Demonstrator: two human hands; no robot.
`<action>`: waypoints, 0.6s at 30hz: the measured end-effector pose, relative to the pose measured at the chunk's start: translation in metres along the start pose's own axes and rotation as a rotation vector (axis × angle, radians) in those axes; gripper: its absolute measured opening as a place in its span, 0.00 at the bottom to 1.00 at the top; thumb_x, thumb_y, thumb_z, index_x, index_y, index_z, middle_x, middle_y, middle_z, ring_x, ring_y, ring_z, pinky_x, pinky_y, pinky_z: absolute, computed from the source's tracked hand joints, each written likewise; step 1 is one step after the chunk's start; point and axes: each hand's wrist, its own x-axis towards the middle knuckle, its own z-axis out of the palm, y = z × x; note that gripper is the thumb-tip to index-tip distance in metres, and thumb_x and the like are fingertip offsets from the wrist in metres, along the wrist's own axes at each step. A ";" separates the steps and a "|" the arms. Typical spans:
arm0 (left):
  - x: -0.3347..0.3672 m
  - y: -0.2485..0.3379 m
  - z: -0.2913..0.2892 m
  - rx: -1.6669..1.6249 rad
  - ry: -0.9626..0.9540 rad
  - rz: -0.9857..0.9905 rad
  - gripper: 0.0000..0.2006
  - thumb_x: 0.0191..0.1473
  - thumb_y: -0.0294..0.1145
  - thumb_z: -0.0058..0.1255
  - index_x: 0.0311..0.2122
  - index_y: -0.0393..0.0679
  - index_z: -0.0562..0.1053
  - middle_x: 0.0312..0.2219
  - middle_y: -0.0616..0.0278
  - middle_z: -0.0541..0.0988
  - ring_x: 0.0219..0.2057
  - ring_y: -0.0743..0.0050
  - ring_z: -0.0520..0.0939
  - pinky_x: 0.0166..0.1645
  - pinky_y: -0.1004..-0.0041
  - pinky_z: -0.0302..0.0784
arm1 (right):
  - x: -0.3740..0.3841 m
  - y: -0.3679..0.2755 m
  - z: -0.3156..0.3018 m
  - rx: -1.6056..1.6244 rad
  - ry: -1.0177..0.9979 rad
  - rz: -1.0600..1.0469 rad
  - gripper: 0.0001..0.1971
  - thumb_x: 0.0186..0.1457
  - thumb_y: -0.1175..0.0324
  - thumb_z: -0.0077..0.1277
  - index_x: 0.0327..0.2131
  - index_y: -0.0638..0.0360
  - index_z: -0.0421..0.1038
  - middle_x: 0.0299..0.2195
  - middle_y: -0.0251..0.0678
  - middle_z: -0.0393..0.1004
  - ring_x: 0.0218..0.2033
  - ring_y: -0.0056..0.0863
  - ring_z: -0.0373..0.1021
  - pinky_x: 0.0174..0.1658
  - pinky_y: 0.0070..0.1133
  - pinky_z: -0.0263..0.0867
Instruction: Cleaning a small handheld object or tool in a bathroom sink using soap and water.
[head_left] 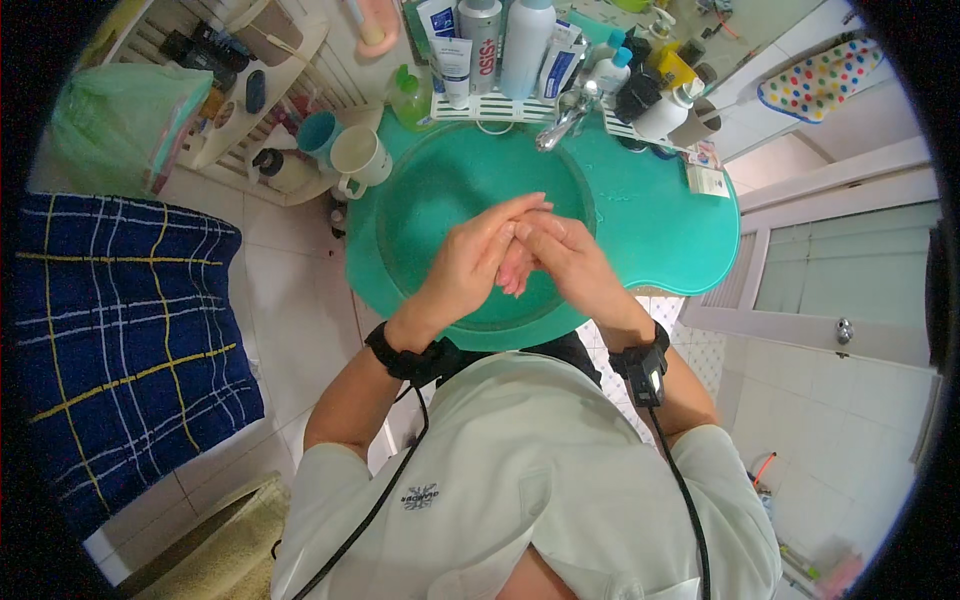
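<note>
Over the round green washbasin (412,180), my left hand (468,255) and my right hand (572,258) are pressed together, fingers overlapping and folded round each other. The left fingers reach across the right palm and the right thumb lies over the left hand. Part of the fingers is hidden between the palms, and no other thing shows in them. Beyond the hands a chrome tap (570,112) stands at the back of the basin; whether water runs from it I cannot tell. Each wrist wears a black strap with a cable.
Bottles and tubes, among them a white bottle (527,50), crowd a white rack behind the basin. A white mug (360,158) and a green pump bottle (409,98) stand at its left. A small box (707,180) lies on the right counter. A blue checked towel (140,350) hangs left.
</note>
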 end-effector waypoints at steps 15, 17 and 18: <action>0.008 -0.023 0.016 -0.667 0.250 -0.159 0.20 0.68 0.36 0.35 0.58 0.34 0.64 0.55 0.56 0.71 0.52 0.72 0.74 0.56 0.72 0.69 | 0.006 0.023 0.006 0.023 0.282 -0.225 0.17 0.63 0.71 0.45 0.54 0.64 0.68 0.47 0.37 0.74 0.49 0.24 0.69 0.52 0.20 0.64; 0.006 -0.024 0.014 -0.713 0.315 -0.170 0.20 0.68 0.36 0.37 0.59 0.34 0.63 0.55 0.56 0.70 0.53 0.72 0.74 0.58 0.71 0.68 | 0.005 0.021 0.009 -0.086 0.260 -0.253 0.20 0.61 0.73 0.47 0.57 0.64 0.65 0.53 0.42 0.71 0.55 0.30 0.67 0.58 0.24 0.62; 0.004 -0.025 0.013 -0.699 0.324 -0.185 0.20 0.67 0.35 0.37 0.59 0.34 0.62 0.55 0.56 0.70 0.53 0.71 0.74 0.58 0.70 0.69 | 0.007 0.021 0.007 -0.541 0.261 -0.415 0.23 0.58 0.75 0.48 0.58 0.62 0.64 0.58 0.45 0.64 0.60 0.38 0.60 0.61 0.30 0.57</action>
